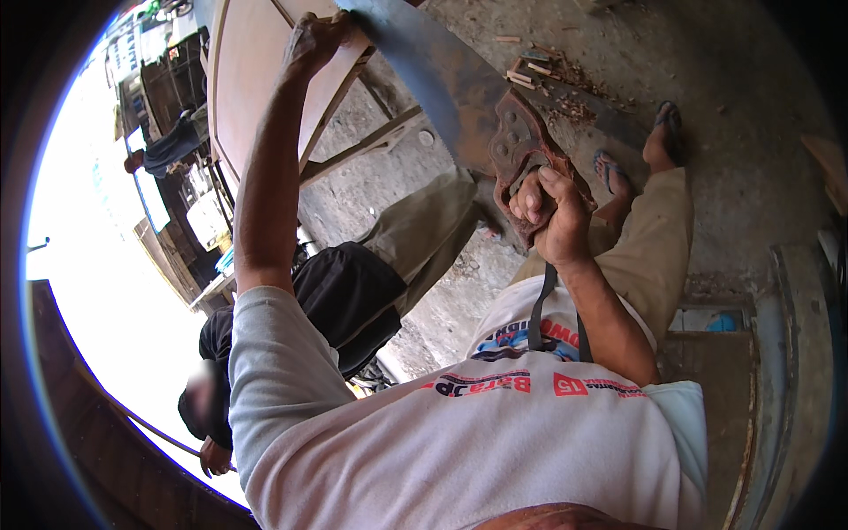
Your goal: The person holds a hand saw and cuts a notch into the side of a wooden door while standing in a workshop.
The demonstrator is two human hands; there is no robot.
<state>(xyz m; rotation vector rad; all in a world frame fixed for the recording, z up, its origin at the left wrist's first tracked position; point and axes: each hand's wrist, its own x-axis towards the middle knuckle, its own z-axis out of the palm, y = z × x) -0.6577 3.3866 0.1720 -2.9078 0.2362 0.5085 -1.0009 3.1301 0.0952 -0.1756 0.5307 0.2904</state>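
My right hand [556,212] is wrapped round the worn reddish-brown wooden handle [519,132] of a large handsaw [442,75]. The broad blade slants up to the left, grey-blue with brown rust stains near the handle. At the top, my left arm is stretched out, and the bent fingers of my left hand [315,40] meet the narrow far end of the blade. Exactly how they pinch it is too small to make out. Just behind that hand lies a large pale wooden panel [256,79] with a curved edge, on a wooden frame [362,146].
A co-worker in a dark top [344,291] and khaki trousers is close on my left. Wood offcuts and shavings [552,75] litter the concrete floor beyond my sandalled feet [662,132]. Another person in dark clothing [168,146] is farther off at left, near stacked timber.
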